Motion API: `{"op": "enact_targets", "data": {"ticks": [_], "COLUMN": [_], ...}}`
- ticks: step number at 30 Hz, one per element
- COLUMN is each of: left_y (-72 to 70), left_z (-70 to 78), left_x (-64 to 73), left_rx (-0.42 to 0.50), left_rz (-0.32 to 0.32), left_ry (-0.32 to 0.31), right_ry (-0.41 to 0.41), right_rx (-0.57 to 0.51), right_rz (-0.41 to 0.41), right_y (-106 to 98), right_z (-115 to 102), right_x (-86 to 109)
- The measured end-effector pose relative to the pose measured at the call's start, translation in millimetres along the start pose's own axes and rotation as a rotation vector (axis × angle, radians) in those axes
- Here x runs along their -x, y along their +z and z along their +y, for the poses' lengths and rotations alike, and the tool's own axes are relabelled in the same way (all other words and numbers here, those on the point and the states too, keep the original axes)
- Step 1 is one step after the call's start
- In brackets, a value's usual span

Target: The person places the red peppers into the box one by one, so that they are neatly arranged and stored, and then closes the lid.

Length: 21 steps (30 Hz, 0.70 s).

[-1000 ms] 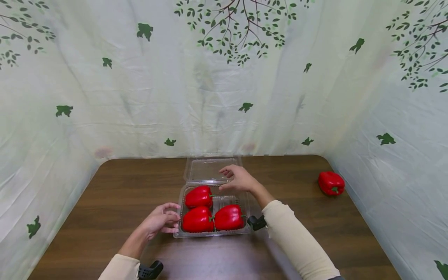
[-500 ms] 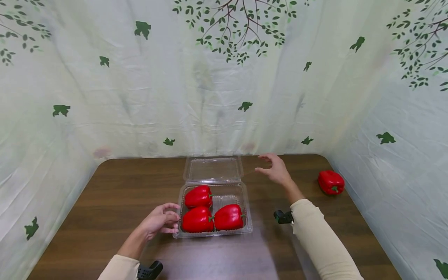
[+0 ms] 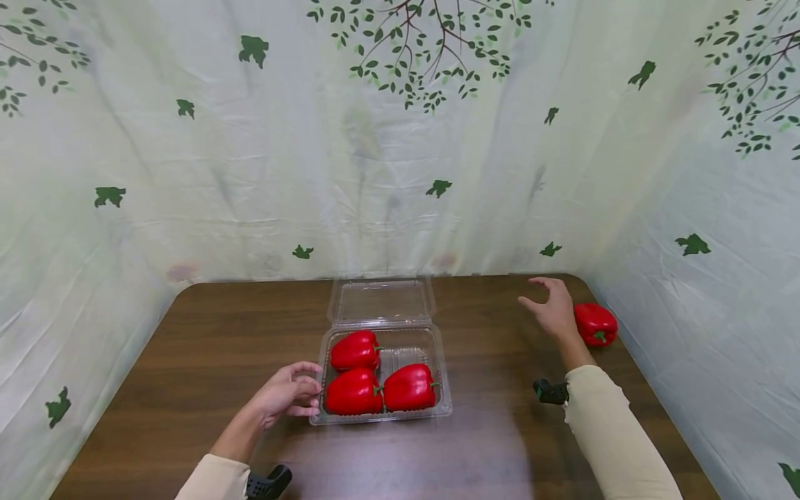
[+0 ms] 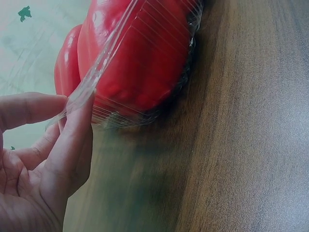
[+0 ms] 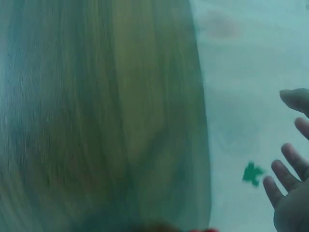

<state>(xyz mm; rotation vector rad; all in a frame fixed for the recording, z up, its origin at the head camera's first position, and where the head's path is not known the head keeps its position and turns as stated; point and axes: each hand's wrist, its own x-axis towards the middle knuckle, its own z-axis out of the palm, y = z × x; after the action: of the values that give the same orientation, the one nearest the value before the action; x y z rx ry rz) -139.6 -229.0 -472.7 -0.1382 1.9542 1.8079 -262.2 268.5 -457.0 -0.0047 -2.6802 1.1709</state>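
A clear plastic clamshell container (image 3: 400,357) lies on the table with its lid (image 3: 380,302) folded back. Three red bell peppers sit inside: one at the back left (image 3: 355,350), one at the front left (image 3: 353,392) and one at the front right (image 3: 409,388). My left hand (image 3: 287,394) pinches the container's left rim (image 4: 99,67) between thumb and fingers, as the left wrist view shows. Over the right side of the table, my right hand (image 3: 555,310) is held with fingers spread and nothing in it. Just right of it, partly covered by it, is another red bell pepper (image 3: 598,324).
The wooden table (image 3: 206,347) has rounded far corners. Behind it and along its sides hangs a pale curtain (image 3: 375,208) printed with leaves. That outer pepper lies close to the table's right edge.
My right hand has moved right, from above the container to beside the outer pepper. My left hand has stayed at the container's rim.
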Motion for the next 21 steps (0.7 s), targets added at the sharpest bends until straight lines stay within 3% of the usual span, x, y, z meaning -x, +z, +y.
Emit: {"op": "enact_targets", "data": {"ticks": [7,11,21], "left_y": [-0.8,-1.5,-3.1], "left_z": [-0.1,-0.4,-1.3], "left_x": [0.1,-0.1,-0.1], "left_rx": [-0.001,0.007,0.024], "left_rz": [-0.007,-0.01,-0.014], "left_ry": [0.004,0.002,0.008], "right_ry": [0.062,0.139,0.327], "right_rx": [0.072,0.106,0.054], "right_rz": [0.113,0.175,0.242], "right_y": [-25,-33,-40], "right_z": [25,39,65], "right_x": [8.8,11.2,18.6]}}
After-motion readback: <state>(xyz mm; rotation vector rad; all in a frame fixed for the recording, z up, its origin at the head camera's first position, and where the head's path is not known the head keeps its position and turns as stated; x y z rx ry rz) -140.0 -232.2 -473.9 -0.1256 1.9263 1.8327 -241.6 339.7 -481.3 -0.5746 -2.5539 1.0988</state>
